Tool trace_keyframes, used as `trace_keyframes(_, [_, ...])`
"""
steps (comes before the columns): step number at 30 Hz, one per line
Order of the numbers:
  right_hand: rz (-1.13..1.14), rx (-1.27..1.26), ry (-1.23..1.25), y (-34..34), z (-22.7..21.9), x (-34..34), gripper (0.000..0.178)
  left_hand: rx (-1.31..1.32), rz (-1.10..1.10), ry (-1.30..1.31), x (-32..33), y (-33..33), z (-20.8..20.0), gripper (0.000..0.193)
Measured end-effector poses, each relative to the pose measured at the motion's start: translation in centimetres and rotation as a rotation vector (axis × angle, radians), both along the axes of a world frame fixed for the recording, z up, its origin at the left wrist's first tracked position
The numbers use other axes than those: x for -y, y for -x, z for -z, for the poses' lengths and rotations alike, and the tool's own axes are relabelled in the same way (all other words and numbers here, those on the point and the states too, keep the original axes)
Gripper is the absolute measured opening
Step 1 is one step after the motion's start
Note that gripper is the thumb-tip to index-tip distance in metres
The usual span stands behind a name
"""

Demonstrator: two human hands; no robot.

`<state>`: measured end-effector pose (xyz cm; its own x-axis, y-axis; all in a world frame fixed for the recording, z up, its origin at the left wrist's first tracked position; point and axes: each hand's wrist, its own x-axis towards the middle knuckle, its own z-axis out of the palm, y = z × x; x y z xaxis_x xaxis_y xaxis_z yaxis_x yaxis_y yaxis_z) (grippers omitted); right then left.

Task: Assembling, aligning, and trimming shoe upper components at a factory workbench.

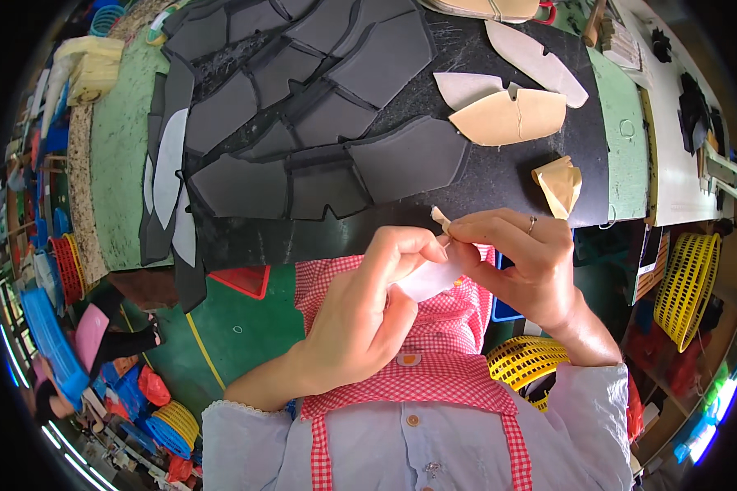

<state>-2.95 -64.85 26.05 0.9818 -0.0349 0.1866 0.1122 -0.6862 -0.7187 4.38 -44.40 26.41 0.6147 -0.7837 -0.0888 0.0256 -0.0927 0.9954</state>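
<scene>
In front of my red checked apron both hands meet over a small pale sheet piece (428,281). My left hand (354,315) is closed on it, thumb and fingers pinching its edge. My right hand (520,255) pinches a narrow tan strip of paper (440,216) at the far edge of that piece; whether strip and piece are joined is hidden by my fingers. Beyond my right hand a crumpled tan paper (558,186) lies on the black work mat (499,192). Farther off are a tan curved piece (512,117) and pale curved pieces (540,64), each with a notch.
Overlapping dark grey foam panels (336,106) cover the mat's left and middle. Pale and dark pieces (170,168) hang over the left edge. Yellow baskets (686,290) stand at the right and below the table. A red tray (246,281) is under the table's front.
</scene>
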Motion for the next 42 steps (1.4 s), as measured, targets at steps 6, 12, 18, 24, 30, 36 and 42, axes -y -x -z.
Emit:
trace_keyframes(6, [0.418, -0.246, -1.055, 1.3, 3.0, 2.7, 0.010, -0.417, -0.075, 0.091, -1.7, -0.7, 0.4, 0.043])
trace_keyframes(12, [0.416, -0.885, -0.234, 10.1, 1.8, 9.9, 0.019, -0.748, -0.121, 0.106, -6.8, -4.1, 2.5, 0.047])
trace_keyframes(18, [-0.070, 0.025, 0.135, 2.2, -1.8, 0.9, 0.065, -1.234, -0.058, 0.351, -5.6, -2.1, 4.1, 0.054])
trace_keyframes(24, [0.058, -0.489, -0.706, -3.8, -0.9, -2.9, 0.014, -0.989, -0.226, 0.366, -6.8, -6.0, 1.2, 0.075])
trace_keyframes(30, [0.075, -0.570, -0.768, -7.6, 1.2, -4.9, 0.020, -0.028, -0.067, -0.407, -7.7, -11.5, 1.4, 0.061])
trace_keyframes(36, [0.095, -0.503, -0.195, -7.9, 3.9, -4.6, 0.030, 0.219, -0.070, -0.506, -7.6, -12.9, 3.8, 0.026])
trace_keyframes(42, [0.083, -0.477, -0.011, -8.1, 4.3, -4.5, 0.035, 0.326, -0.036, -0.613, -7.0, -12.8, 4.1, 0.030])
